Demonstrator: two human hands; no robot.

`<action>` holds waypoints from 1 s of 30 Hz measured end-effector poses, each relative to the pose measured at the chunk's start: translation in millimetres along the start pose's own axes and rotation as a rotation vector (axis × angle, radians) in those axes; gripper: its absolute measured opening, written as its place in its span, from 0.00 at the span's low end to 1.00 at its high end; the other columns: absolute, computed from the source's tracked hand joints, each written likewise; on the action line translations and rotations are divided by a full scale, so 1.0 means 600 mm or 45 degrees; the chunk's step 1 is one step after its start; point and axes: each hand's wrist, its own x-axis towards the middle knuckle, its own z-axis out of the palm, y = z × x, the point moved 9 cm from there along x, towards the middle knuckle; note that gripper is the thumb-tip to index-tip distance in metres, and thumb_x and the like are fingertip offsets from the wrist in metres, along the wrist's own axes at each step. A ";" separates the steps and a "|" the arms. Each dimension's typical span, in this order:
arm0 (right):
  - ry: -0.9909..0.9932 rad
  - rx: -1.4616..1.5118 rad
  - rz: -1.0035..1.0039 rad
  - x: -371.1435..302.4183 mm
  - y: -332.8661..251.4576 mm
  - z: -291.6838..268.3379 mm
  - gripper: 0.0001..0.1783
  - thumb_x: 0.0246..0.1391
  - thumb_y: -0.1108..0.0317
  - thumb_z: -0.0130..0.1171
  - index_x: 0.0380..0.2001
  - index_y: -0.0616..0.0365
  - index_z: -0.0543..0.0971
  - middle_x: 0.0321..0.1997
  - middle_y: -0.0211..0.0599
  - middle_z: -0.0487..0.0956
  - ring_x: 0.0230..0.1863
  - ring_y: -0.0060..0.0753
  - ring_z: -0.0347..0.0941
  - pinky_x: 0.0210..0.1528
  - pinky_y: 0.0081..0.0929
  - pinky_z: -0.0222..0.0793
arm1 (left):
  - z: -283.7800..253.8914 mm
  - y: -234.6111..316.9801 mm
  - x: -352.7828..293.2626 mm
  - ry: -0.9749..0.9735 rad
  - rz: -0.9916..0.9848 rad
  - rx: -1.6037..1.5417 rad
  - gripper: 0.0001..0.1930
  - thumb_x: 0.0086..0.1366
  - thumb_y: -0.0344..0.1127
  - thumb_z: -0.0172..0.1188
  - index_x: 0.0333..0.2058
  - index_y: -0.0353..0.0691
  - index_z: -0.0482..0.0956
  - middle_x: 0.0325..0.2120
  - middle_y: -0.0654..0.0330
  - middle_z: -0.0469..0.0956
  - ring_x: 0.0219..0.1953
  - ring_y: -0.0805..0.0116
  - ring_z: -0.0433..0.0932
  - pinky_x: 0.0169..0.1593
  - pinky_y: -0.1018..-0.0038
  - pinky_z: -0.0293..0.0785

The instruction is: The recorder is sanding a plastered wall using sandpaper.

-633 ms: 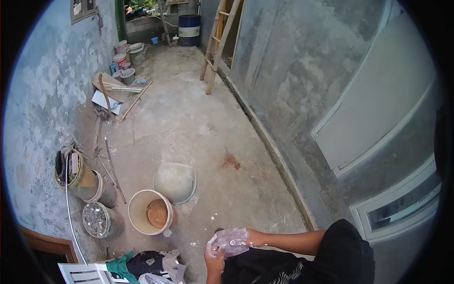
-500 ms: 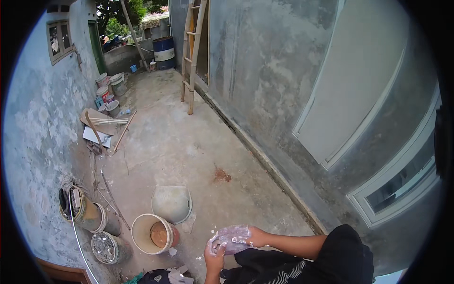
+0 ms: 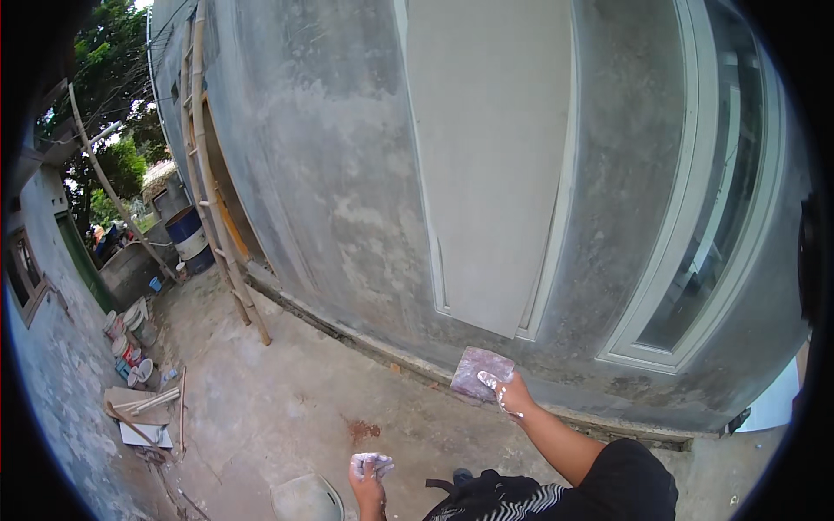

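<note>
My right hand [image 3: 511, 392] reaches forward and grips a purplish sheet of sandpaper [image 3: 476, 372] by its edge, the thumb lying on top. The sheet bends slightly and is smeared with white dust. It is near the foot of the grey wall [image 3: 365, 217]; whether it touches the wall I cannot tell. Lower and to the left, my left hand [image 3: 371, 476] is closed with curled fingers coated in white powder. What it holds, if anything, is hidden. A pale rounded basin [image 3: 307, 499] lies on the floor next to it.
A light panel [image 3: 491, 165] in a white frame and a white-framed window [image 3: 695, 208] are set in the wall. A bamboo ladder [image 3: 213, 191] leans at the left. Several buckets [image 3: 139, 326] and wooden sticks [image 3: 152, 404] line the opposite wall. Reddish debris [image 3: 363, 429] lies on the concrete.
My view has turned right and up toward the wall. My hands have parted: the right has carried the sandpaper out toward the wall, and the left has let go of the sheet.
</note>
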 end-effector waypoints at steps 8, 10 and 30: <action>0.230 0.468 -0.283 0.114 -0.106 -0.127 0.21 0.54 0.76 0.65 0.51 0.64 0.76 0.50 0.35 0.80 0.51 0.30 0.75 0.57 0.28 0.67 | 0.133 -0.006 0.202 -0.090 0.090 -0.274 0.12 0.72 0.43 0.50 0.31 0.46 0.65 0.21 0.63 0.67 0.23 0.68 0.70 0.25 0.68 0.73; 0.326 0.499 -0.313 0.124 -0.131 -0.119 0.22 0.54 0.76 0.65 0.53 0.63 0.75 0.51 0.36 0.79 0.52 0.32 0.74 0.58 0.30 0.67 | 0.156 0.012 0.239 -0.024 0.113 -0.251 0.14 0.73 0.44 0.49 0.29 0.46 0.64 0.18 0.64 0.64 0.20 0.70 0.66 0.23 0.71 0.69; 0.263 1.035 -0.606 0.449 -0.233 0.222 0.23 0.56 0.69 0.61 0.54 0.63 0.73 0.54 0.39 0.77 0.56 0.38 0.72 0.62 0.37 0.65 | 0.045 0.191 0.751 -0.080 0.272 -0.286 0.07 0.71 0.34 0.54 0.34 0.37 0.72 0.28 0.56 0.78 0.29 0.64 0.79 0.32 0.66 0.81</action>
